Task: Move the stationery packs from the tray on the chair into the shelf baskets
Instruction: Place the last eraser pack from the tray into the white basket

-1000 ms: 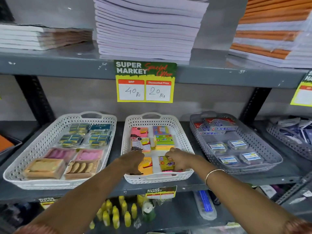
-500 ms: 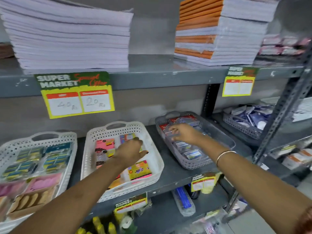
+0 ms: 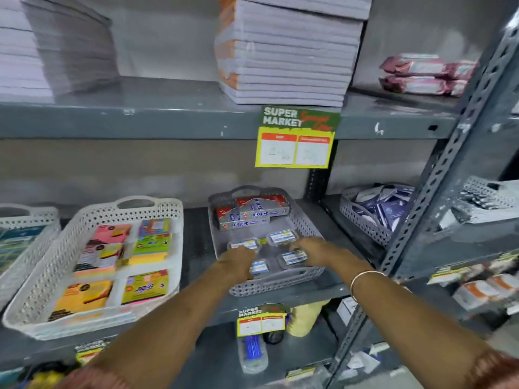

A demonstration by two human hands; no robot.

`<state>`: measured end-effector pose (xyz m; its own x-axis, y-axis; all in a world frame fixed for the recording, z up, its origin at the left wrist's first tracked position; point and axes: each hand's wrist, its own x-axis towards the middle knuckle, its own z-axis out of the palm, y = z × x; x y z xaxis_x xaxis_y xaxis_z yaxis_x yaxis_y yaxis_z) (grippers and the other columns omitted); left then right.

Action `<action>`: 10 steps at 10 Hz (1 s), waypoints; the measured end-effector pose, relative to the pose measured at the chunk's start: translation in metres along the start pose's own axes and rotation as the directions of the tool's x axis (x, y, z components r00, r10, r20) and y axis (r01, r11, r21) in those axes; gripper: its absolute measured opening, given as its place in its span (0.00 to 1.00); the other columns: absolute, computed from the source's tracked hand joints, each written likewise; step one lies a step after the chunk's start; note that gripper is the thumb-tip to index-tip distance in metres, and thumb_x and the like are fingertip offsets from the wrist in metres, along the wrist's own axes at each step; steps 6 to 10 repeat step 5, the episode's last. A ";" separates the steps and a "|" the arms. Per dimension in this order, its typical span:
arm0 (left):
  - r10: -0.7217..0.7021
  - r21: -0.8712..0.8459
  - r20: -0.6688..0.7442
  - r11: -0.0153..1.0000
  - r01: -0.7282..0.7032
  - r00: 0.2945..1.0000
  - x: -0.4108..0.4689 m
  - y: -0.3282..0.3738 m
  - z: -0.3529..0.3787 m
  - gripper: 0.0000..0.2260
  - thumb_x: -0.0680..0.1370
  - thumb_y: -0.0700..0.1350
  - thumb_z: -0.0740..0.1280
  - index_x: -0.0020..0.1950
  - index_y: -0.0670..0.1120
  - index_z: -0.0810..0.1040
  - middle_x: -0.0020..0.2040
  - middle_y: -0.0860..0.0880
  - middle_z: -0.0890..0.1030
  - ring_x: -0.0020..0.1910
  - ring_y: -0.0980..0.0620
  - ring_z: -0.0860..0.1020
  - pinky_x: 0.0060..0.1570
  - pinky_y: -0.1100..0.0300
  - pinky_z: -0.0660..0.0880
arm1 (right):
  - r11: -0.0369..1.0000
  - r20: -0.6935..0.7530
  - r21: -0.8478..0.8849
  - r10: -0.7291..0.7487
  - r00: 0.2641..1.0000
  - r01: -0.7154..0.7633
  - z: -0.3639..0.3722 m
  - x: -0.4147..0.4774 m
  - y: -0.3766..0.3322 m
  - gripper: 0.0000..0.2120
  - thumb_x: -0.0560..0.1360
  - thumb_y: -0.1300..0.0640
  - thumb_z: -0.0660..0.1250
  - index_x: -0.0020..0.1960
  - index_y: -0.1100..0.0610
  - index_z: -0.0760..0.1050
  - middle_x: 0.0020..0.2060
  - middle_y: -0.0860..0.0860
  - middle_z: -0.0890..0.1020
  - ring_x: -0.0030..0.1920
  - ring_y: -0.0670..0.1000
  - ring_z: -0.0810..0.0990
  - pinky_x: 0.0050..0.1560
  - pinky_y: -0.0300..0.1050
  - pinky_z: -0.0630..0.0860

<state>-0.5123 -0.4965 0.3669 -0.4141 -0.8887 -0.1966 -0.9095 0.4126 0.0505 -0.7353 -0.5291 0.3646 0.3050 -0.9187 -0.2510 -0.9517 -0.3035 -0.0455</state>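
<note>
Both my hands sit in the grey basket [image 3: 304, 220]: left hand [image 3: 238, 259] and right hand [image 3: 314, 252] apart, fingers resting on small clear packs [image 3: 282, 237]; whether either grips one I cannot tell. Risk: nudging packs askew beneath my palms, toppling the boxes [image 3: 252, 213] just beyond.

Grey metal shelving [image 3: 168, 119] with a perforated upright [image 3: 438, 209] stands against a plain grey wall [image 3: 168, 37]

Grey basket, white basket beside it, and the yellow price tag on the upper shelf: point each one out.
grey basket [image 3: 276, 284], head view, front rim.
white basket [image 3: 84, 321], head view, front wall.
yellow price tag [image 3: 295, 148], head view, middle of the card.
</note>
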 end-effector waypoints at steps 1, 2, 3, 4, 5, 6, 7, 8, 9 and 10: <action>-0.040 -0.010 0.011 0.999 0.040 0.999 0.002 -0.001 0.003 0.14 0.77 0.41 0.65 0.60 0.36 0.73 0.61 0.38 0.75 0.59 0.43 0.74 0.55 0.55 0.71 | 0.999 -0.022 -0.012 -0.032 0.999 0.032 0.002 0.002 0.001 0.26 0.72 0.65 0.67 0.68 0.52 0.69 0.73 0.57 0.66 0.66 0.58 0.73 0.66 0.50 0.71; -0.065 -0.023 -0.018 0.998 0.065 0.998 0.001 -0.002 0.003 0.15 0.77 0.41 0.66 0.62 0.38 0.74 0.62 0.40 0.76 0.60 0.45 0.75 0.55 0.58 0.69 | 0.999 -0.044 0.028 -0.025 0.999 0.026 0.006 0.008 0.002 0.27 0.72 0.64 0.67 0.69 0.51 0.67 0.72 0.58 0.66 0.66 0.59 0.73 0.65 0.49 0.72; -0.069 -0.036 -0.021 0.997 0.069 0.997 0.002 -0.004 0.004 0.15 0.76 0.42 0.67 0.62 0.39 0.75 0.62 0.40 0.76 0.59 0.45 0.75 0.55 0.58 0.69 | 0.998 -0.047 0.066 -0.017 0.999 0.020 0.007 0.011 0.001 0.23 0.73 0.64 0.66 0.67 0.53 0.70 0.73 0.58 0.64 0.66 0.60 0.72 0.65 0.47 0.71; -0.088 -0.052 0.004 0.995 0.088 0.996 0.002 -0.008 0.006 0.15 0.75 0.42 0.69 0.60 0.39 0.75 0.60 0.40 0.77 0.57 0.44 0.77 0.54 0.56 0.72 | 0.999 -0.046 0.045 -0.005 0.999 0.007 0.008 0.009 -0.001 0.25 0.72 0.64 0.69 0.67 0.53 0.71 0.74 0.58 0.63 0.69 0.61 0.69 0.69 0.48 0.67; -0.092 -0.071 0.008 0.993 0.093 0.996 0.003 -0.009 0.006 0.16 0.75 0.43 0.70 0.60 0.39 0.75 0.60 0.40 0.77 0.56 0.44 0.77 0.53 0.56 0.72 | 0.998 -0.034 0.057 -0.007 0.999 0.009 0.005 0.009 -0.002 0.27 0.70 0.63 0.71 0.68 0.53 0.70 0.74 0.59 0.62 0.71 0.60 0.66 0.70 0.49 0.65; -0.092 -0.071 0.008 0.993 0.093 0.996 0.003 -0.009 0.006 0.16 0.75 0.43 0.70 0.60 0.39 0.75 0.60 0.40 0.77 0.56 0.44 0.77 0.53 0.56 0.72 | 0.998 -0.034 0.057 -0.007 0.999 0.009 0.005 0.009 -0.002 0.27 0.70 0.63 0.71 0.68 0.53 0.70 0.74 0.59 0.62 0.71 0.60 0.66 0.70 0.49 0.65; -0.092 -0.071 0.008 0.993 0.093 0.996 0.003 -0.009 0.006 0.16 0.75 0.43 0.70 0.60 0.39 0.75 0.60 0.40 0.77 0.56 0.44 0.77 0.53 0.56 0.72 | 0.998 -0.034 0.057 -0.007 0.999 0.009 0.005 0.009 -0.002 0.27 0.70 0.63 0.71 0.68 0.53 0.70 0.74 0.59 0.62 0.71 0.60 0.66 0.70 0.49 0.65; -0.092 -0.071 0.008 0.993 0.093 0.996 0.003 -0.009 0.006 0.16 0.75 0.43 0.70 0.60 0.39 0.75 0.60 0.40 0.77 0.56 0.44 0.77 0.53 0.56 0.72 | 0.998 -0.034 0.057 -0.007 0.999 0.009 0.005 0.009 -0.002 0.27 0.70 0.63 0.71 0.68 0.53 0.70 0.74 0.59 0.62 0.71 0.60 0.66 0.70 0.49 0.65; -0.092 -0.071 0.008 0.993 0.093 0.996 0.003 -0.009 0.006 0.16 0.75 0.43 0.70 0.60 0.39 0.75 0.60 0.40 0.77 0.56 0.44 0.77 0.53 0.56 0.72 | 0.998 -0.034 0.057 -0.007 0.999 0.009 0.005 0.009 -0.002 0.27 0.70 0.63 0.71 0.68 0.53 0.70 0.74 0.59 0.62 0.71 0.60 0.66 0.70 0.49 0.65; -0.092 -0.071 0.008 0.993 0.093 0.996 0.003 -0.009 0.006 0.16 0.75 0.43 0.70 0.60 0.39 0.75 0.60 0.40 0.77 0.56 0.44 0.77 0.53 0.56 0.72 | 0.998 -0.034 0.057 -0.007 0.999 0.009 0.005 0.009 -0.002 0.27 0.70 0.63 0.71 0.68 0.53 0.70 0.74 0.59 0.62 0.71 0.60 0.66 0.70 0.49 0.65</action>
